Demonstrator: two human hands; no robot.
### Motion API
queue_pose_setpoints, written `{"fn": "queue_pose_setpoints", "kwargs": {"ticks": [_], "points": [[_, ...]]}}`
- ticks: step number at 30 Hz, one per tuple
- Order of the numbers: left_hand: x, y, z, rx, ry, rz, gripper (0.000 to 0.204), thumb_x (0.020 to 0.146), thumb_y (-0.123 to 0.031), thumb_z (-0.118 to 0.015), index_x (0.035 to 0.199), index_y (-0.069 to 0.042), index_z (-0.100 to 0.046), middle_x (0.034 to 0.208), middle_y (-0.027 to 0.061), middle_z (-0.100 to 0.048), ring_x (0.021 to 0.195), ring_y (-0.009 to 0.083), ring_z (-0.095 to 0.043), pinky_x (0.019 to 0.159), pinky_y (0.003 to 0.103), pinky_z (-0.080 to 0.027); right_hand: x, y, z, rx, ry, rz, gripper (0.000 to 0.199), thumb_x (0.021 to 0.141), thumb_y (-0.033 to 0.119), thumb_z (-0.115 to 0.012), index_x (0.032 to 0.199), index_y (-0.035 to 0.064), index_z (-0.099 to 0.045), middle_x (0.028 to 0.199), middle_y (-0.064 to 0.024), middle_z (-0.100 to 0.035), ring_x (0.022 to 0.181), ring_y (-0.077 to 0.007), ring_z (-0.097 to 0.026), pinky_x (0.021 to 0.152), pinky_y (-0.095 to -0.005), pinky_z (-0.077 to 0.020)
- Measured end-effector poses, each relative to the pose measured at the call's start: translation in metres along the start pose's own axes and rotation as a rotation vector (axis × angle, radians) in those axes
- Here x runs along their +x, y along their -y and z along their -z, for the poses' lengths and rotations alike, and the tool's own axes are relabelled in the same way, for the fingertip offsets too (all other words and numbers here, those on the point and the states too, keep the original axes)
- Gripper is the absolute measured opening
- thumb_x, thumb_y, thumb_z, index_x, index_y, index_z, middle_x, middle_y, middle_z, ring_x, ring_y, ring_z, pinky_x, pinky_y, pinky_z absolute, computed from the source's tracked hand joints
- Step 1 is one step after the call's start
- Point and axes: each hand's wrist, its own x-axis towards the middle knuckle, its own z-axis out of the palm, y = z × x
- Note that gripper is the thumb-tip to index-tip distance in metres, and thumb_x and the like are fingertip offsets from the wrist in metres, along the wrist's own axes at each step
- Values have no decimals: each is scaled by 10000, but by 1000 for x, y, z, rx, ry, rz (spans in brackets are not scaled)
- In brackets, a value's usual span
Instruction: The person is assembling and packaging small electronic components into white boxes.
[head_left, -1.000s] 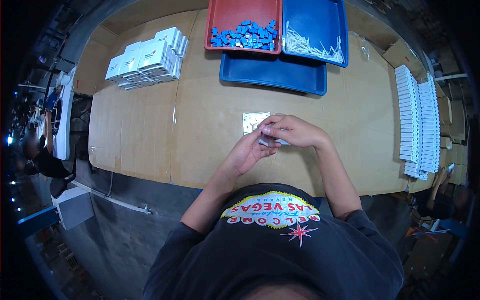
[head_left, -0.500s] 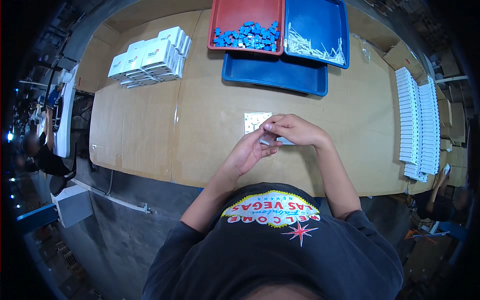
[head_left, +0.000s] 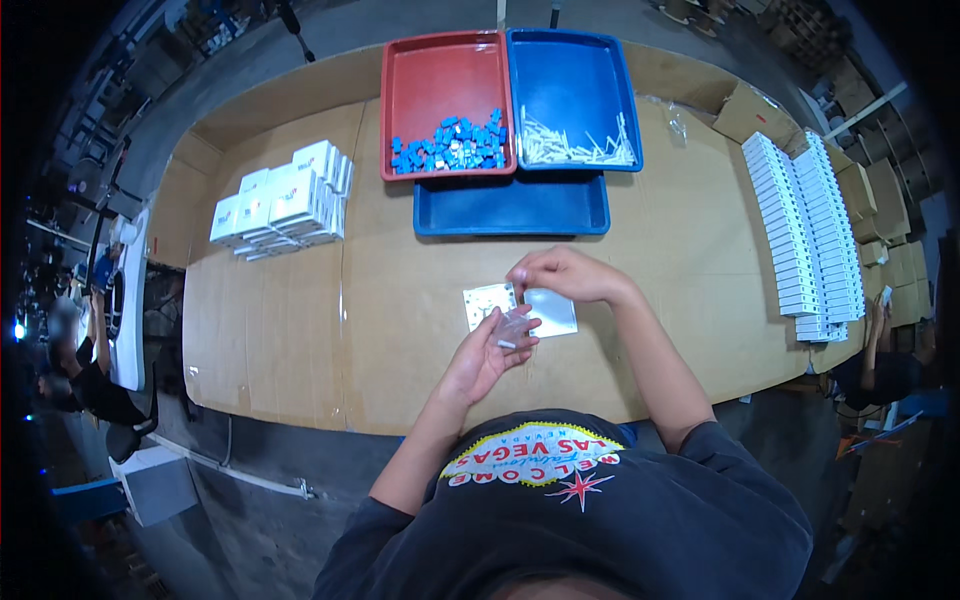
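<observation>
My left hand (head_left: 478,362) is palm up, its fingers curled round a small clear plastic bag (head_left: 513,326). A short white piece shows at the bag's lower end. Just above it, my right hand (head_left: 568,275) is closed in a pinch, thumb against forefinger; whatever lies between the fingertips is too small to make out. Beneath the hands, a white square piece with small markings or openings (head_left: 484,298) lies on the cardboard tabletop. To its right is a plain white square piece (head_left: 553,314). The hands partly cover both.
Beyond my hands stand a red tray (head_left: 440,75) of small blue parts, a blue tray (head_left: 570,80) of white sticks and a lower blue tray (head_left: 512,210). Stacked white boxes (head_left: 290,195) are at left, rows of white boxes (head_left: 785,235) at right. Other people work at both sides.
My right hand has drawn apart from my left, up off the bag. The bag stays in my left hand, and the plain white square is now more exposed. The whole view has shifted.
</observation>
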Motion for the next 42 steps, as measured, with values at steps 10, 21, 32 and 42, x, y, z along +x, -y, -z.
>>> {"fn": "queue_pose_setpoints", "kwargs": {"ticks": [10, 21, 32, 42], "points": [[-1, 2, 4, 14, 8, 16, 540, 1131, -393, -453, 1505, -6, -493, 1297, 117, -675, 1087, 197, -692, 929, 346, -572, 61, -19, 123, -794, -903, -53, 206, 945, 205, -693, 1111, 94, -743, 1013, -129, -757, 976, -357, -713, 842, -463, -558], [-17, 2, 17, -55, 28, -43, 521, 1128, -360, -466, 1533, -33, -467, 1248, 119, -668, 1075, 204, -664, 953, 378, -555, 88, -37, 125, -893, -937, -53, 150, 899, 241, -733, 953, 103, -760, 900, -103, -703, 969, -318, -695, 821, -480, -512], [-10, 0, -1, 190, 3, -134, 514, 1122, -350, -495, 1484, 14, -519, 1289, 137, -678, 1144, 215, -661, 1002, 364, -530, 25, 23, 116, 517, -983, 170, 178, 1039, 182, -630, 962, 53, -726, 964, -63, -768, 722, -88, -594, 715, -244, -473], [4, -2, 9, -2, 69, -26, 530, 1141, -391, -434, 1445, 30, -546, 1168, 123, -704, 994, 199, -668, 934, 344, -543, -24, 67, 70, 645, -815, 356, 264, 1064, 224, -614, 998, 8, -749, 967, -120, -760, 750, -113, -631, 727, -258, -510]]}}
